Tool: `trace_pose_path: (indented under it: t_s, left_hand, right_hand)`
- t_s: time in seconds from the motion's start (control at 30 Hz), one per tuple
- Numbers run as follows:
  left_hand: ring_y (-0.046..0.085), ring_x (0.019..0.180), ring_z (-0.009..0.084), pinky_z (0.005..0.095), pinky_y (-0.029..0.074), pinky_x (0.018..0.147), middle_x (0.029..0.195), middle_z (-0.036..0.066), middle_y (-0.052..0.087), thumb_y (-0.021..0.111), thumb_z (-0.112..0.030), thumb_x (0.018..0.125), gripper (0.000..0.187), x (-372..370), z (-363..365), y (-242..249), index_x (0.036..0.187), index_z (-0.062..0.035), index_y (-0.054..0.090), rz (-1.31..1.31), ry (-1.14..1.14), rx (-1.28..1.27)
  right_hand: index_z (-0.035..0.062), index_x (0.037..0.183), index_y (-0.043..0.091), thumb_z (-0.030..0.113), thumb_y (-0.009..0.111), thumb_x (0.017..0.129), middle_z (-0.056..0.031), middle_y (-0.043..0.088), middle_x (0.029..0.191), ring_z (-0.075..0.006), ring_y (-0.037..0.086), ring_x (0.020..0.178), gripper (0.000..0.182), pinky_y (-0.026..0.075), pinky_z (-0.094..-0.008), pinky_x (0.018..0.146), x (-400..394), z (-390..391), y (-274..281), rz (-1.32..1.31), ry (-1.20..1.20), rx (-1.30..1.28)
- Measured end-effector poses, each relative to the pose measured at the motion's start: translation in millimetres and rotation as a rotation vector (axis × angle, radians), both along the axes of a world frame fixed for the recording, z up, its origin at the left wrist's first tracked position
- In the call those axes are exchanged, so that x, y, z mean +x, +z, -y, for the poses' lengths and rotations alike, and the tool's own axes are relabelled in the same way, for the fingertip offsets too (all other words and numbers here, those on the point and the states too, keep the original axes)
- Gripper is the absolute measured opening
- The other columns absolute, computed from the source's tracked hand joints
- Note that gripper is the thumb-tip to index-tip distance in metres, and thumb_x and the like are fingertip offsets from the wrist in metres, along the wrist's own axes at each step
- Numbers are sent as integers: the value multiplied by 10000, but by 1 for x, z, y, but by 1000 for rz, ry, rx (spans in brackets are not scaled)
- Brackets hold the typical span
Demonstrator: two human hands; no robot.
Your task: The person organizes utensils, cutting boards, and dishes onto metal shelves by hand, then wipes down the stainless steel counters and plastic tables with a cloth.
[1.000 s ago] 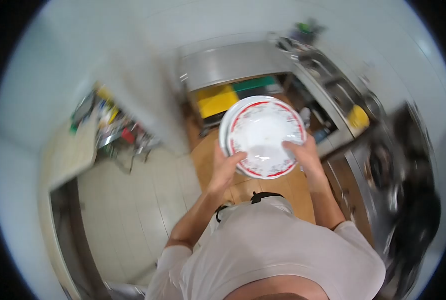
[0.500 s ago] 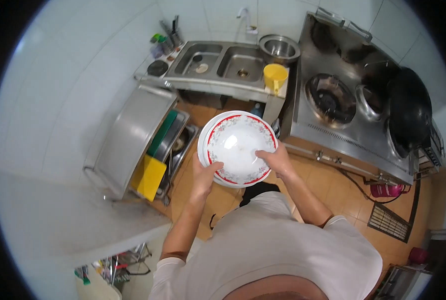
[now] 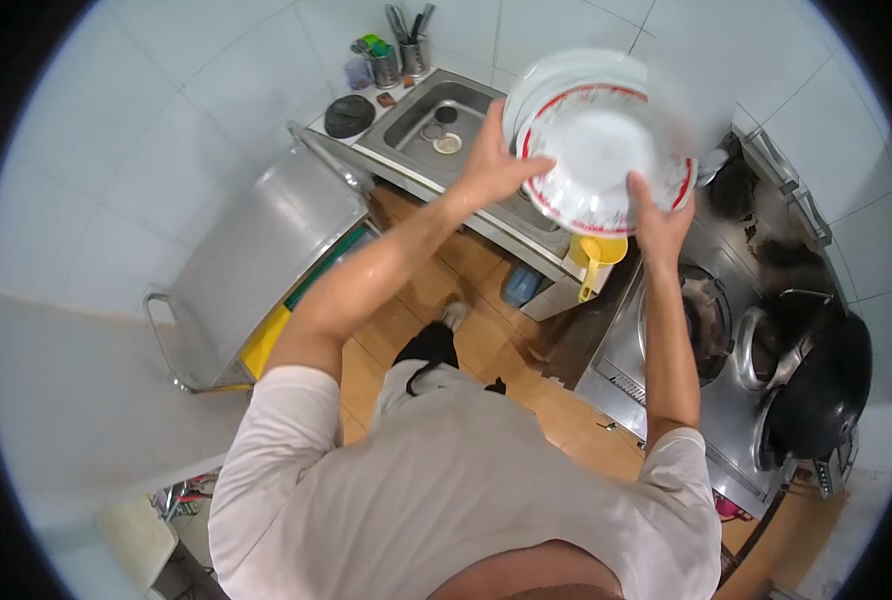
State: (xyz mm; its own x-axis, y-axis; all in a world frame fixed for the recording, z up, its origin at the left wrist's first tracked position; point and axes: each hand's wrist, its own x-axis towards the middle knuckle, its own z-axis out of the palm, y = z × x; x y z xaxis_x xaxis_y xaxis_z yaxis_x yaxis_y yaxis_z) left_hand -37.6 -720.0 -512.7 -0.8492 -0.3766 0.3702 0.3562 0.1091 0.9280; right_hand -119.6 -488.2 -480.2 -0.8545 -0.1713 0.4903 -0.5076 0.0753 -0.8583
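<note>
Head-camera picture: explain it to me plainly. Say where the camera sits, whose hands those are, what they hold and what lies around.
The camera sits on the person's head and looks down, so you see their shoulders and both arms. The round edge comes from a wide lens. The left hand and right hand grip opposite sides of a stack of white plates with red floral rims, raised over a steel sink. A yellow plastic jug stands just below. To the right are a steel gas stove and a black wok.
</note>
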Motion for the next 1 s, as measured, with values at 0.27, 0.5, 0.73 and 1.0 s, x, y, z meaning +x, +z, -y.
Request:
trace_pose_path:
  t_s: [0.27, 0.5, 0.73, 1.0]
  left_hand:
    - [608, 1124, 229, 361, 511, 978, 1224, 189, 587, 820, -18, 743, 769, -173, 65, 40, 1328, 34, 323, -292, -266, -123]
    - [624, 1092, 215, 373, 518, 953, 1199, 127, 617, 833, -21, 733, 717, -257, 90, 23, 1315, 19, 417, -264, -376, -71]
    - [665, 930, 200, 331, 581, 782, 1127, 132, 613, 873, -44, 730, 594, -282, 99, 28, 1209, 22, 529, -181, -345, 134]
    - [652, 984, 216, 320, 566, 832, 1180, 149, 600, 872, -26, 712, 646, -292, 99, 11, 1248, 17, 514, -279, -250, 10]
  right_hand:
    - [-40, 1158, 593, 108, 844, 789, -134, 667, 1099, -189, 643, 972, 470, 512, -326, 868, -134, 42, 11, -440, -307, 117]
    - [-39, 1043, 646, 54, 815, 796, -132, 730, 963, -186, 700, 852, 314, 543, -314, 779, -186, 52, 0, -562, -377, 268]
    - [37, 970, 704, 239, 861, 725, -110, 727, 859, -285, 716, 774, 354, 545, -352, 704, -183, 76, 53, -684, -460, 152]
    - [51, 1005, 642, 228, 858, 673, -157, 665, 846, -378, 654, 736, 434, 520, -416, 658, -178, 72, 42, -671, -513, 208]
